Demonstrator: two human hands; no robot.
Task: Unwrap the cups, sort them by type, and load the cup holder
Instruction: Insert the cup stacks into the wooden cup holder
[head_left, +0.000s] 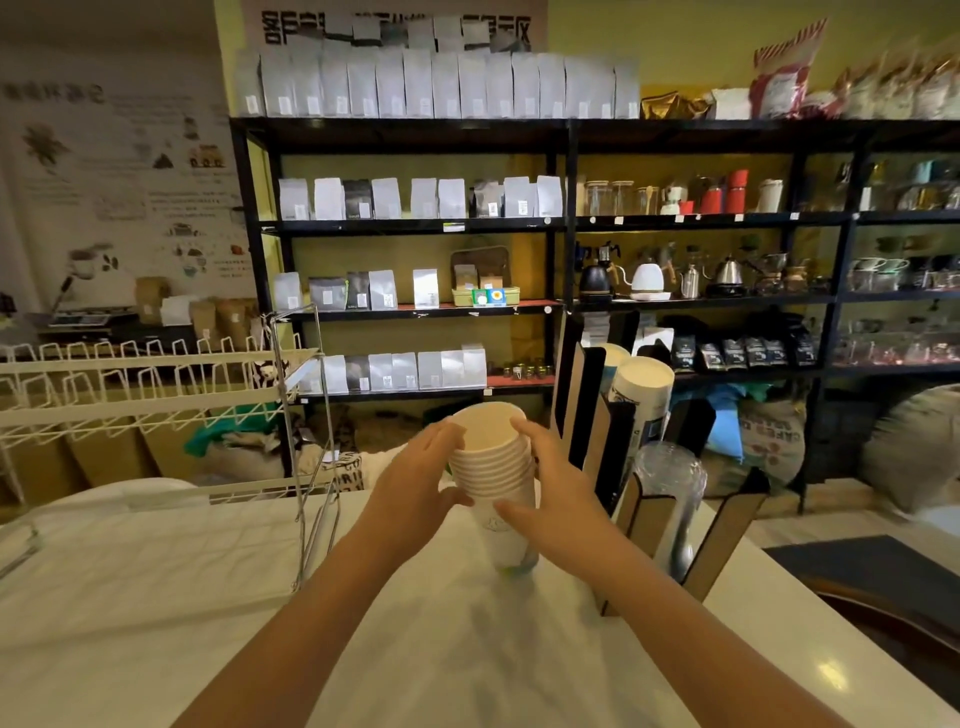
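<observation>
Cup stack: upright on the desk, mouths up, leaning slightly left.
Left hand: fingers curled round its rims.
Right hand: gripping the opposite side.

Paper cup stack base blurred; wall poster txt too blurry to read.

- I see a white wire rack at my left on the white counter.
- Black shelving behind holds pale bags, kettles and red canisters.
</observation>
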